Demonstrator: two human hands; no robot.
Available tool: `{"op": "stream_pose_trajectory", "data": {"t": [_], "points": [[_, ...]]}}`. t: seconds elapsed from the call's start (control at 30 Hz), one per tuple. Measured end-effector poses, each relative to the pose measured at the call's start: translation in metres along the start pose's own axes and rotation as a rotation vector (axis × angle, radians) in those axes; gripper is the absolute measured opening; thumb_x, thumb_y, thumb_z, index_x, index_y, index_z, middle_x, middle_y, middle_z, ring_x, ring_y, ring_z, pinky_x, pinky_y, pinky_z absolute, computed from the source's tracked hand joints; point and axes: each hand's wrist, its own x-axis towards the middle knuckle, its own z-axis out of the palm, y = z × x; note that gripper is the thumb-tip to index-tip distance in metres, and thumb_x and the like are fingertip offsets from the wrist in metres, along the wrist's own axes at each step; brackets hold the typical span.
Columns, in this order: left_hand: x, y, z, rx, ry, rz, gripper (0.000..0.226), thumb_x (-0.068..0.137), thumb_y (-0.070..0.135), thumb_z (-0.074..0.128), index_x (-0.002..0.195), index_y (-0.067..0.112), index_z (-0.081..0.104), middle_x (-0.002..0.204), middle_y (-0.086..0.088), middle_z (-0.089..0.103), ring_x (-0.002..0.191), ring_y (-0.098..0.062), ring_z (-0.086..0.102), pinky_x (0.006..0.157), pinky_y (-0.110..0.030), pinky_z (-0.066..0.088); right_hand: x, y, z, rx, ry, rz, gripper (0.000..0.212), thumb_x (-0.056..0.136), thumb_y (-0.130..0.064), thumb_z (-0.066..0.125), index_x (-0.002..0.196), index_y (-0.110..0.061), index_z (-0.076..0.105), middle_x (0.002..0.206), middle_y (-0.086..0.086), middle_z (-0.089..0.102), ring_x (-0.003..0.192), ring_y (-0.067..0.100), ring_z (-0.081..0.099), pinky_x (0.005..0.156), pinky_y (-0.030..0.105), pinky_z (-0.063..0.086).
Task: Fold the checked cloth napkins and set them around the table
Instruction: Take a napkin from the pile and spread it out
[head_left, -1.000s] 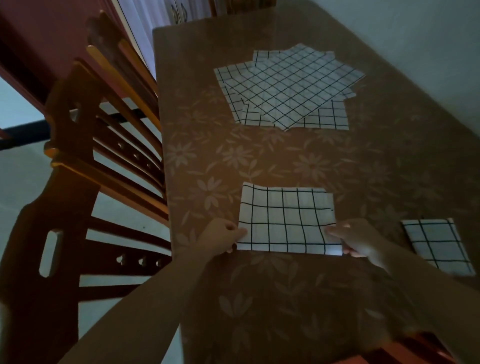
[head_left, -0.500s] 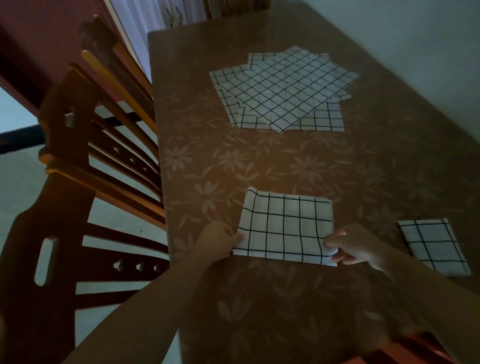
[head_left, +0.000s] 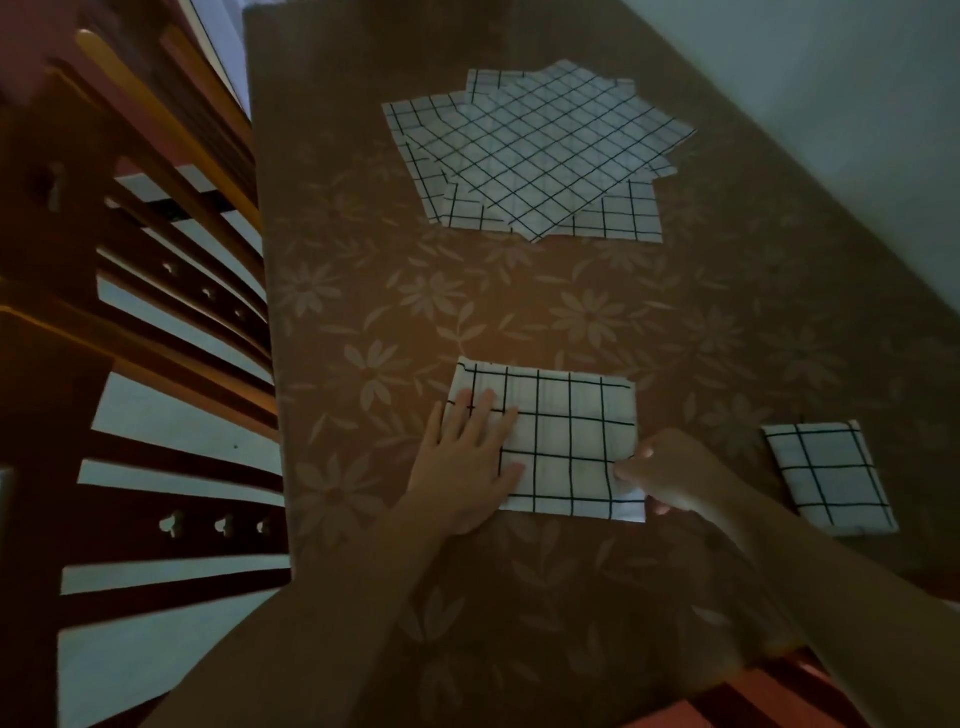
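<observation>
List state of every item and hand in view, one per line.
half-folded napkin: folded to a rectangle, flat on table, held at both ends
left hand: flat, fingers straight, pressing napkin's left end
right hand: pinching napkin's right edge
finished napkin: folded small, lying apart at right
napkin pile: unfolded, fanned, overlapping
chairs: pushed against table's left side

— What is on the tabletop (head_left: 519, 322)?

— A half-folded napkin (head_left: 566, 441) lies near the front edge. The left hand (head_left: 467, 462) lies flat on its left end, fingers straight. The right hand (head_left: 670, 473) pinches its right edge.

— Any more napkins?

— Yes. A small folded napkin (head_left: 828, 475) lies to the right, apart from the hands. A pile of open napkins (head_left: 535, 156) sits farther back, all fanned out.

— And on the left?

— Wooden chairs (head_left: 156, 322) stand just beside the tabletop. It is dim.
</observation>
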Motion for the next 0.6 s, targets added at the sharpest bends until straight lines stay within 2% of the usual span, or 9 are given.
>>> {"op": "stream_pose_trajectory", "data": {"t": [0.03, 0.1, 0.17, 0.27, 0.33, 0.43, 0.53, 0.6], "points": [[0.0, 0.0, 0.002, 0.008, 0.003, -0.001, 0.068, 0.097, 0.062, 0.014, 0.155, 0.032, -0.006, 0.164, -0.002, -0.011, 0.149, -0.026, -0.019, 0.12, -0.049, -0.01, 0.0, 0.002, 0.001, -0.144, 0.106, -0.034, 0.039, 0.092, -0.047, 0.057, 0.069, -0.016, 0.054, 0.061, -0.006, 0.054, 0.055, 0.011, 0.055, 0.056, 0.024, 0.045], [0.0, 0.0, 0.003, 0.019, 0.016, -0.009, 0.068, 0.097, 0.063, 0.014, 0.154, 0.033, -0.007, 0.164, -0.001, -0.013, 0.149, -0.025, -0.02, 0.12, -0.048, -0.012, -0.005, -0.001, 0.01, -0.279, 0.383, -0.127, 0.042, 0.09, -0.062, 0.046, 0.088, -0.021, 0.053, 0.077, -0.007, 0.054, 0.072, 0.013, 0.058, 0.069, 0.031, 0.052], [0.0, 0.0, 0.004, 0.014, 0.03, -0.017, 0.069, 0.096, 0.064, 0.013, 0.154, 0.034, -0.008, 0.164, 0.0, -0.014, 0.149, -0.024, -0.021, 0.119, -0.047, -0.014, -0.014, -0.016, 0.032, -0.223, 0.538, -0.318, 0.038, 0.094, -0.056, 0.043, 0.11, -0.022, 0.055, 0.102, -0.003, 0.058, 0.088, 0.015, 0.06, 0.078, 0.035, 0.053], [0.0, -0.001, 0.005, 0.032, 0.016, -0.001, 0.07, 0.097, 0.062, 0.013, 0.154, 0.031, -0.012, 0.163, -0.001, -0.019, 0.147, -0.025, -0.024, 0.119, -0.049, -0.013, -0.019, -0.05, 0.082, -0.198, 0.544, -0.615, 0.048, 0.096, -0.045, 0.034, 0.133, -0.019, 0.049, 0.134, 0.004, 0.054, 0.123, 0.021, 0.053, 0.101, 0.038, 0.044], [0.0, -0.003, 0.007, 0.094, -0.024, 0.02, 0.075, 0.098, 0.06, 0.02, 0.152, 0.026, -0.02, 0.161, -0.003, -0.026, 0.145, -0.028, -0.03, 0.119, -0.052, -0.012, -0.014, -0.066, 0.109, -0.161, 0.484, -0.653, 0.055, 0.099, -0.044, 0.027, 0.146, -0.017, 0.036, 0.151, 0.006, 0.04, 0.143, 0.022, 0.032, 0.116, 0.04, 0.028], [0.0, -0.004, 0.008, 0.105, -0.027, 0.02, 0.076, 0.097, 0.059, 0.019, 0.149, 0.026, -0.026, 0.159, -0.003, -0.03, 0.144, -0.027, -0.032, 0.119, -0.051, -0.013, 0.002, -0.068, 0.123, -0.168, 0.449, -0.611, 0.058, 0.101, -0.045, 0.02, 0.154, -0.02, 0.018, 0.162, 0.003, 0.019, 0.15, 0.017, 0.008, 0.122, 0.038, 0.009], [0.001, -0.002, 0.008, 0.019, 0.017, -0.003, 0.066, 0.097, 0.059, 0.01, 0.15, 0.033, -0.019, 0.162, 0.0, -0.019, 0.148, -0.025, -0.024, 0.12, -0.049, -0.012, 0.013, -0.049, 0.118, -0.259, 0.501, -0.57, 0.06, 0.1, -0.044, 0.016, 0.154, -0.017, 0.02, 0.162, 0.006, 0.018, 0.15, 0.019, 0.008, 0.121, 0.038, 0.007], [0.0, -0.002, 0.006, 0.009, 0.036, -0.016, 0.068, 0.095, 0.064, 0.009, 0.153, 0.036, -0.01, 0.164, 0.001, -0.013, 0.149, -0.024, -0.02, 0.12, -0.047, -0.011, 0.017, -0.034, 0.111, -0.337, 0.514, -0.531, 0.061, 0.1, -0.044, 0.016, 0.153, -0.015, 0.021, 0.162, 0.008, 0.019, 0.15, 0.021, 0.012, 0.121, 0.04, 0.009]]}}
